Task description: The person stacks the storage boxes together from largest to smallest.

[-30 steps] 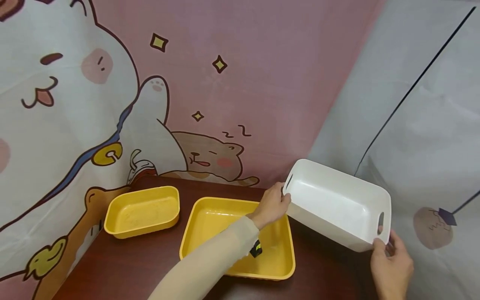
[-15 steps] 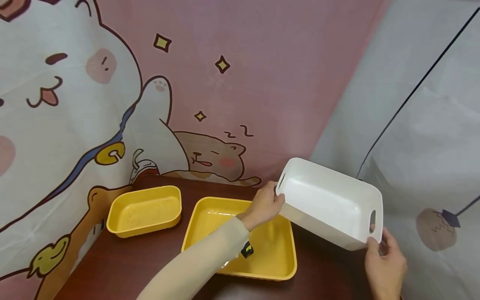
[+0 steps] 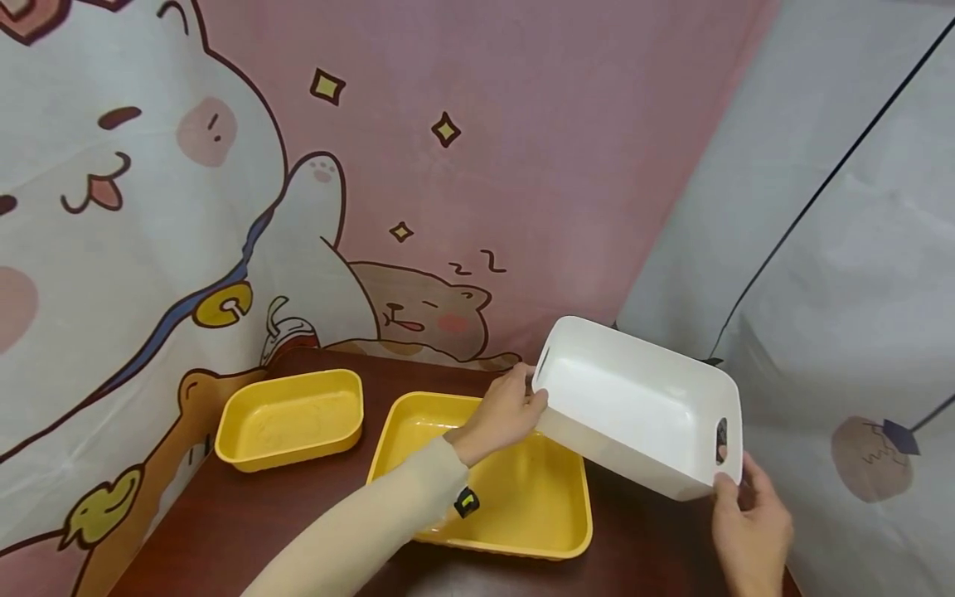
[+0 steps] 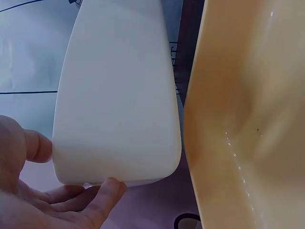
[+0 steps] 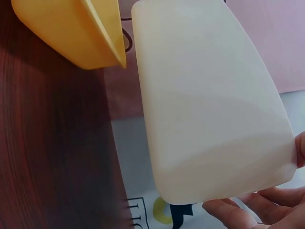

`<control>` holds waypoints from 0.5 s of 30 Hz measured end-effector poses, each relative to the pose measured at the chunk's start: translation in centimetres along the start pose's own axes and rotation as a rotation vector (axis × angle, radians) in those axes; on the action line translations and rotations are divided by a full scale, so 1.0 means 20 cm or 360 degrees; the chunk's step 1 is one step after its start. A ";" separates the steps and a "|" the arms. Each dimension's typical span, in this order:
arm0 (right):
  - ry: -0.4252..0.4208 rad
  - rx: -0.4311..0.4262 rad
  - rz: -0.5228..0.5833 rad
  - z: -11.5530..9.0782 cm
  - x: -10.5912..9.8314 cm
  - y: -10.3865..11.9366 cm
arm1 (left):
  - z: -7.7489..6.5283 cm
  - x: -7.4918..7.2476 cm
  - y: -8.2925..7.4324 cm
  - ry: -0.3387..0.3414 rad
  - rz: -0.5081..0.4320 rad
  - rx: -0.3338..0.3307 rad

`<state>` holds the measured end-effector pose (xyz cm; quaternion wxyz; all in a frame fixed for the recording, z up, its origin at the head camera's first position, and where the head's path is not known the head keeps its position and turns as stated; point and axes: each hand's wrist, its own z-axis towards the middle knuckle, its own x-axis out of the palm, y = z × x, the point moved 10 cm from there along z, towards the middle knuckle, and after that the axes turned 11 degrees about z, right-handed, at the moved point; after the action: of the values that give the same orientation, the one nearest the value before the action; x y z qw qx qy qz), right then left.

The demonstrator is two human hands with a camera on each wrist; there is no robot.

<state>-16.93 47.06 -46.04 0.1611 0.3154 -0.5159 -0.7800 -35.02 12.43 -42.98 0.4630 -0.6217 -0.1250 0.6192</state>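
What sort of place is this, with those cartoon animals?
Perhaps a screened-off indoor corner: a cartoon-printed backdrop stands behind a brown table that bears a small yellow tray and a large yellow tray.

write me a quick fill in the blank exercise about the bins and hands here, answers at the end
1. The container held by the left hand and right hand is coloured ____.
2. In the head view, the smaller yellow tray lies to the ____ of the larger yellow tray.
3. Counting the held one, the head view shows ____ containers altogether.

Missing words: white; left; three
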 end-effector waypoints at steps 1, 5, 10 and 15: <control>0.0005 -0.0001 0.0003 -0.01 0.01 0.00 | -0.01 -0.01 0.01 0.0004 -0.0001 -0.0009; 0.0019 -0.0004 0.0009 -0.03 0.03 0.02 | -0.04 -0.03 0.04 0.0012 -0.0017 -0.0029; 0.0056 -0.0007 -0.0002 -0.06 0.06 0.03 | -0.07 -0.06 0.06 0.0011 -0.0036 -0.0023; 0.0095 -0.0012 -0.0009 -0.07 0.09 0.05 | -0.11 -0.10 0.08 0.0000 -0.0034 0.0002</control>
<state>-17.41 44.69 -46.16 0.1754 0.3395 -0.5071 -0.7726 -34.24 9.23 -43.30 0.4701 -0.6200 -0.1314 0.6143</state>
